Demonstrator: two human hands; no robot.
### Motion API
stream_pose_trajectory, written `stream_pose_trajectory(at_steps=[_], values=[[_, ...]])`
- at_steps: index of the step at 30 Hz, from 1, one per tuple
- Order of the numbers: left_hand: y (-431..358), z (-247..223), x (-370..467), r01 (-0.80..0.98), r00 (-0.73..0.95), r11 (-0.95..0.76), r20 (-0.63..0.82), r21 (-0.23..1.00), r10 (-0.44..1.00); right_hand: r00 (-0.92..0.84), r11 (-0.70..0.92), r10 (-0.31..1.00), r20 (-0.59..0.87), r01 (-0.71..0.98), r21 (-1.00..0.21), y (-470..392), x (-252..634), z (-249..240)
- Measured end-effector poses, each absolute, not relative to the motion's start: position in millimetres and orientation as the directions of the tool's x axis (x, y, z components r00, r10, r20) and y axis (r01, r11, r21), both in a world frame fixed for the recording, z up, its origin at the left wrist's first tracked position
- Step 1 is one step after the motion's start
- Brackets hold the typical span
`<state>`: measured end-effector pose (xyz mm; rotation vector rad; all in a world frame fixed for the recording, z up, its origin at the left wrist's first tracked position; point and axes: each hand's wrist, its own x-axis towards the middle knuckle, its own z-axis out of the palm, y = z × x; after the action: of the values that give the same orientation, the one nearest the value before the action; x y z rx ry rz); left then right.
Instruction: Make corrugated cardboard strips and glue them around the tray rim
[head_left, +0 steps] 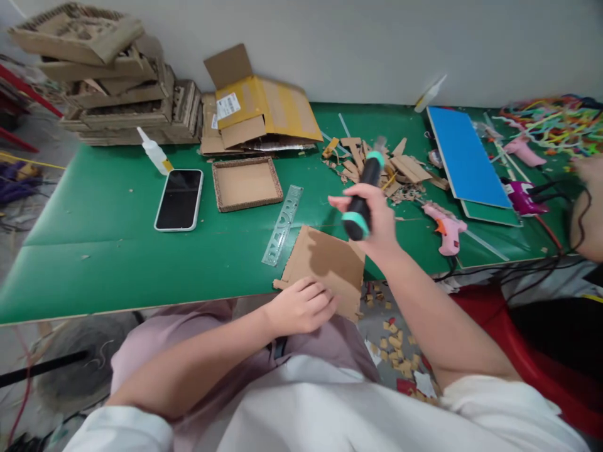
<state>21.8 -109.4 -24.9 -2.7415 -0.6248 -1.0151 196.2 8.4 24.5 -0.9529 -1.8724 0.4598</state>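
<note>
My right hand (375, 216) is wrapped around a black tool with teal bands (370, 172) and a clear tip, raised above the table and pointing away from me; its exact kind I cannot make out. Below it lies a flat cardboard piece (325, 254) with rough edges, partly overhanging the table's front edge. My left hand (304, 306) grips that cardboard near its front edge, fingers curled and close together, thumb hidden. Just left of the cardboard lies a clear plastic ruler (282, 227) with cut-out shapes. A shallow cardboard tray (247, 183) sits beyond the ruler.
A phone (179, 199) and a glue bottle (155, 150) are on the left of the green table (94, 251). Cardboard trays (127, 107) are stacked behind. Cardboard scraps (409, 168), a pink glue gun (447, 232) and a blue board (466, 154) occupy the right, near another person's arm (586, 207).
</note>
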Motion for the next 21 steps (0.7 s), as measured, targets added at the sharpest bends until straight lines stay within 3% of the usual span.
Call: stream_pose_trajectory(at_steps=[3, 8, 11, 17, 21], values=[[-110, -20, 12, 0.418, 0.682, -0.908, 0.647, 0.04, 0.342, -0.603, 0.725, 0.671, 0.432, 0.41, -0.553, 38, 174, 13], [-113, -20, -4, 0.386, 0.683, -0.917, 0.637, 0.102, 0.359, -0.769, 0.761, 0.606, 0.204, 0.484, -0.432, 55, 161, -6], [-113, -22, -11, 0.362, 0.676, -0.919, 0.636, 0.154, 0.373, -0.752, 0.736, 0.651, 0.103, 0.593, -0.327, 53, 167, -9], [-104, -11, -32, 0.36, 0.666, -0.878, 0.572, 0.315, 0.479, -0.578, 0.58, 0.814, 0.061, 0.8, -0.151, 52, 184, -6], [-97, 1, -55, 0.399, 0.694, -0.813, 0.44, 0.424, 0.57, -0.379, 0.386, 0.922, 0.075, 0.899, -0.207, 47, 196, 0]])
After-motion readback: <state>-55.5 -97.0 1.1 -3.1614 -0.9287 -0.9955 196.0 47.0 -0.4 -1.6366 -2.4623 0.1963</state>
